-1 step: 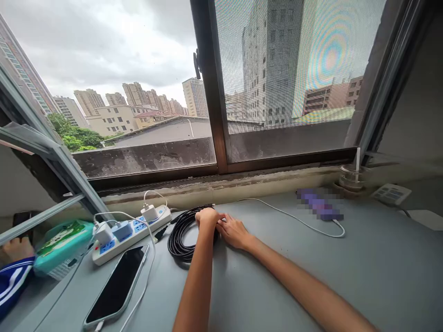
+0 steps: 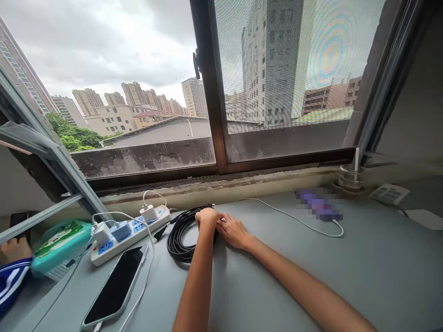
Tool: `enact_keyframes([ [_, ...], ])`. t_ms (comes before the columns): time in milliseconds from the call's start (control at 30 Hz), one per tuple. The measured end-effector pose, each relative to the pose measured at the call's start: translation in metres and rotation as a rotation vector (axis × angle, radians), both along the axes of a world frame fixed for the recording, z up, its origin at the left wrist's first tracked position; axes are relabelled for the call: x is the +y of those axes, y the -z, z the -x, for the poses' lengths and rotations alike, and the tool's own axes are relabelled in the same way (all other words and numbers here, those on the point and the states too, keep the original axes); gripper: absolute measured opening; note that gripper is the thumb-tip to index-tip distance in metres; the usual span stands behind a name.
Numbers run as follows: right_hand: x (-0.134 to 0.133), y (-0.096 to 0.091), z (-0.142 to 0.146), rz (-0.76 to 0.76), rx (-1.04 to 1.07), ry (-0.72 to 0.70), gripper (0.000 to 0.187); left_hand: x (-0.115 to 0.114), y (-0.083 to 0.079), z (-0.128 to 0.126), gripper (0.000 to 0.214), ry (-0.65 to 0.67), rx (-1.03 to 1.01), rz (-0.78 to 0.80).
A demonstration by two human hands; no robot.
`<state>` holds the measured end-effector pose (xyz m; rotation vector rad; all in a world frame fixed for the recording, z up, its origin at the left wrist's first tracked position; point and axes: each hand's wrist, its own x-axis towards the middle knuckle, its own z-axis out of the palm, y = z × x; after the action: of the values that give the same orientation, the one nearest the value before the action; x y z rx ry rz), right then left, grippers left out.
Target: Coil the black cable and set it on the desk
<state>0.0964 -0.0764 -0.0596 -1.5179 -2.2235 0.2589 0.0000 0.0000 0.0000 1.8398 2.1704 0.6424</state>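
A coil of black cable [image 2: 178, 248] lies on the grey table, wound in several loops, with a connector at its left side. My left hand [image 2: 206, 216] is closed over the coil's upper right part, its fingers mostly hidden behind the back of the hand. Against the coil's right edge, my right hand [image 2: 233, 232] has its fingers bent and pinched at the loops, fingertips meeting those of the left. What exactly lies between the fingertips is hidden.
Left of the coil are a white power strip [image 2: 129, 246] with chargers and a phone [image 2: 116, 288] on a white cable. A teal tissue pack [image 2: 62, 249] and another person's hand [image 2: 15, 251] are farther left. At the right lie a purple blurred phone [image 2: 321, 207] and a cup [image 2: 350, 179].
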Motion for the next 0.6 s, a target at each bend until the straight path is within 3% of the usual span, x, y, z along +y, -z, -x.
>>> enact_keyframes([
  [133, 0.004, 0.003, -0.001, -0.032, -0.027, -0.019, 0.042, -0.001, 0.001, -0.010, 0.031, -0.048, 0.132, 0.197],
  [300, 0.006, 0.001, -0.005, -0.043, -0.055, -0.020, 0.043, -0.003, 0.001, -0.015, 0.030, -0.056, 0.203, 0.302],
  [600, 0.002, -0.003, -0.003, -0.056, -0.012, 0.016, 0.042, 0.000, 0.014, 0.001, 0.036, 0.009, 0.092, 0.068],
])
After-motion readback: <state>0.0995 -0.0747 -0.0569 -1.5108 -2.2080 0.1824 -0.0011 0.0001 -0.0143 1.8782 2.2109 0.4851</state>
